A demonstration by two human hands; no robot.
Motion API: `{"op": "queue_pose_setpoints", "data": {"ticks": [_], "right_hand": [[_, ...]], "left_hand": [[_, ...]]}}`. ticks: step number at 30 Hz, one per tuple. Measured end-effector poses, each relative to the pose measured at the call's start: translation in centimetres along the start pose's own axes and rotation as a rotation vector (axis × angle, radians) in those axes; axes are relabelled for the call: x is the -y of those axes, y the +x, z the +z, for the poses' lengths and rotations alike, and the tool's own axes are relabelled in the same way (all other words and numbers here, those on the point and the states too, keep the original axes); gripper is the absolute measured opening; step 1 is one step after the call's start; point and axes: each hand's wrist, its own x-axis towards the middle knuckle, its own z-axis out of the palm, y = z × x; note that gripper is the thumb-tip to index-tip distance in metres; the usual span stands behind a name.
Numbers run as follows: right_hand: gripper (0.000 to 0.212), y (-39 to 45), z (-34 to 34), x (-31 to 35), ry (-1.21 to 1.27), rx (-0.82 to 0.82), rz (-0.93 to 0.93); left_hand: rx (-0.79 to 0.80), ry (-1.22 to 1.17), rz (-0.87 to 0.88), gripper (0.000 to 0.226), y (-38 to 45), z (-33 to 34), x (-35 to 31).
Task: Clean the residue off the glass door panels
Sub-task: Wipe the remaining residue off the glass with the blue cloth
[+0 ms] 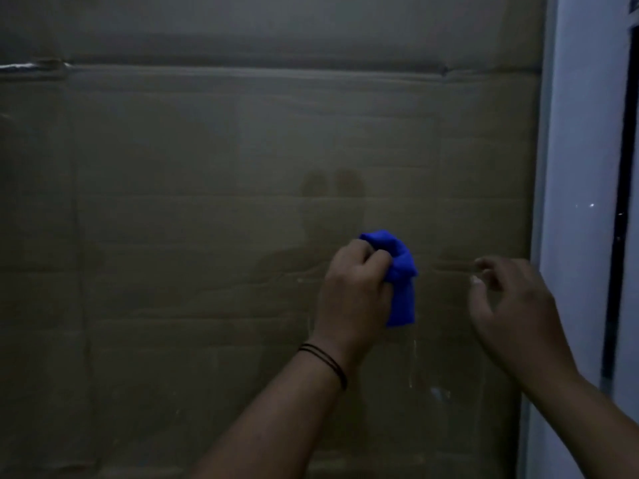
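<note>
A large glass door panel [207,202] fills the view, with brown cardboard behind it and a faint reflection of a person on it. My left hand [352,281] grips a bunched blue cloth [401,274] held against the glass near the middle. My right hand [511,305] hovers to the right of the cloth with its fingers loosely curled near the glass; whether the fingertips touch the glass is unclear. Pale streaks and spots of residue [437,392] show on the glass below the hands.
A white door frame [581,167] runs down the right side, with a dark vertical gap [622,202] beyond it. A crease in the cardboard [276,69] crosses the upper panel. The scene is dim.
</note>
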Motion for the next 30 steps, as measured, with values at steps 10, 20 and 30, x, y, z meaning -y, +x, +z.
{"op": "queue_pose_setpoints", "data": {"ticks": [10,20,30], "right_hand": [[0.027,0.2,-0.9,-2.9,-0.054,-0.059,0.036],[0.025,-0.1,-1.5,-3.9,-0.058,-0.046,0.030],[0.021,0.3,-3.6,-3.8,0.065,0.028,0.117]], "left_hand": [[-0.309,0.165,-0.157,0.018,0.6,-8.9,7.8],[-0.132,0.043,-0.070,0.020,-0.9,-2.6,3.9],[0.089,-0.133,-0.061,0.010,-0.4,0.5,-2.2]]}}
